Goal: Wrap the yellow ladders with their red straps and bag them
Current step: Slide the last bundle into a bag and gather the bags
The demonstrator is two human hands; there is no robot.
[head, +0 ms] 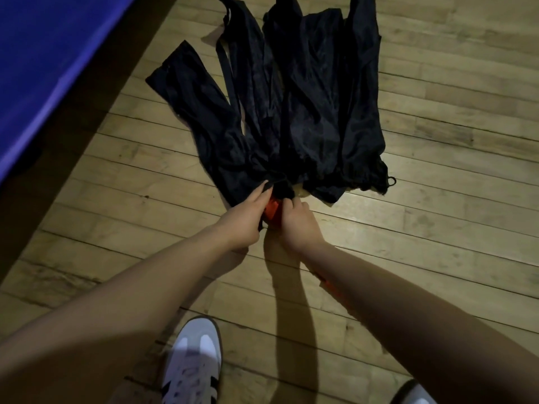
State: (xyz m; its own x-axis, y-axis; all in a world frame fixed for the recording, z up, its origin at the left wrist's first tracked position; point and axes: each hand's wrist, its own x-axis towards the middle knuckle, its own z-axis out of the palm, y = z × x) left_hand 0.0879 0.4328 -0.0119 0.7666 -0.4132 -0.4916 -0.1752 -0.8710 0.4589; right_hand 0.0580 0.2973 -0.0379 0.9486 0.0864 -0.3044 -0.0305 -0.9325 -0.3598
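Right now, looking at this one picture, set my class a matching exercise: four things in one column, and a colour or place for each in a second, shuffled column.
Things
1. bags
2. strap
3. mat
4. shoe

Descriptions
A. blue, along the upper left edge
B. black, spread on the wooden floor
C. white with dark stripes, at the bottom
D. red, between the left hand and right hand

Pairs: 1-B, 2-D, 3-A, 4-C
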